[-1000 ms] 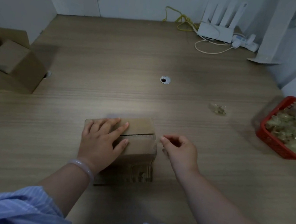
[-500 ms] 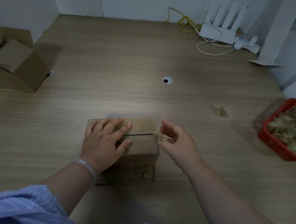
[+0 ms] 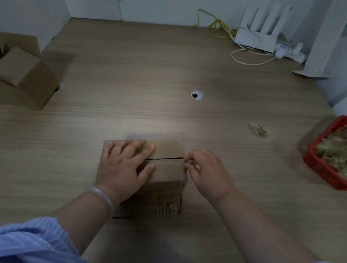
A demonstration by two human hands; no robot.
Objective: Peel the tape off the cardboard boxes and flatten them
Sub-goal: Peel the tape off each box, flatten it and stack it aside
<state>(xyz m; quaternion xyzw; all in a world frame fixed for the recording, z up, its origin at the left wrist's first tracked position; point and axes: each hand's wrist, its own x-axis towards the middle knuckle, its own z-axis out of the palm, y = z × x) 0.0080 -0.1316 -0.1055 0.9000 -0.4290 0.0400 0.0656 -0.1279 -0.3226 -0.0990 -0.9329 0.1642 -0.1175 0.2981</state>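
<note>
Left hand point(image 3: 122, 166) presses flat, fingers straight, on the box point(image 3: 164, 168) at lower centre; right hand point(image 3: 205, 172) pinches tape point(image 3: 190, 161) at its edge.

A small brown cardboard box point(image 3: 165, 168) is set upright near the middle of the table's near edge. Its top flaps are closed, and a dark seam is seen between them, running left to right. Corrugated ribbing is exposed low on its near side. The top is pressed by the flat left hand point(image 3: 122, 164). At the seam's right end a crumpled end of tape point(image 3: 190, 161) is pinched by the right hand point(image 3: 206, 172). A second brown box point(image 3: 35, 84) is placed askew at the left edge, with flaps raised at its far side. A loose wad of tape point(image 3: 258, 130) is left toward the right edge, and more tape point(image 3: 344, 154) is heaped in a red basket point(image 3: 321, 169) there.
</note>
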